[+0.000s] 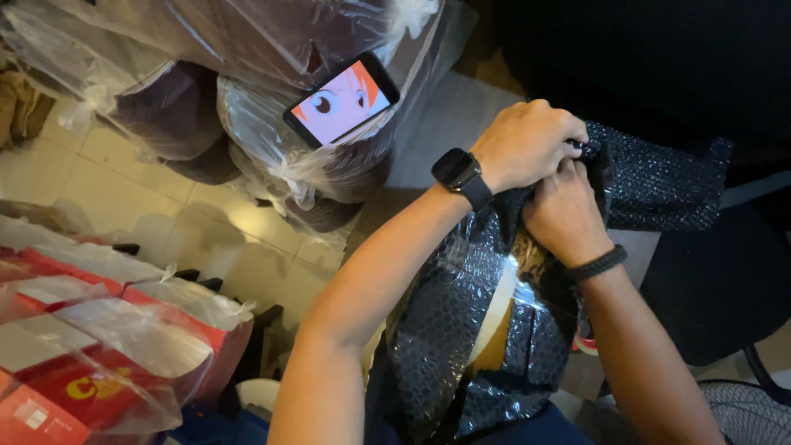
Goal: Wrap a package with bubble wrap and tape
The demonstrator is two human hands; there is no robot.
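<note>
Both hands up at the top end of a black bubble-wrap parcel (474, 330), glossy and bumpy with that honeycomb cell texture, stood in the lap and leaning up toward the right. Strip of clear shiny tape (504, 297) running down the middle, something tan-brown showing through underneath. Left hand (527, 144) curled into a fist, clamped on the bunched top edge of the wrap. Right hand (564, 213) tucked just below and touching it, fingers closed, pinching the same gathered fold. Square black smartwatch (459, 173) with a dark band on the left wrist, braided black cord bracelet (599, 264) on the right. Loose flap of the same black bubble wrap (659, 185) spreading out to the right, matte and pebbly.

Further up, rounded dark bundles in crinkly clear plastic bags (272, 49), knotted at the tops, piled on the pale tiled floor (124, 177). Black smartphone (342, 100) propped on one of them, tilted, screen lit with a cartoon face, orange hair. Bottom left, red cardboard boxes in thin clear plastic film (107, 354), packed side by side. Dark office chair base (725, 288) off on the right.
</note>
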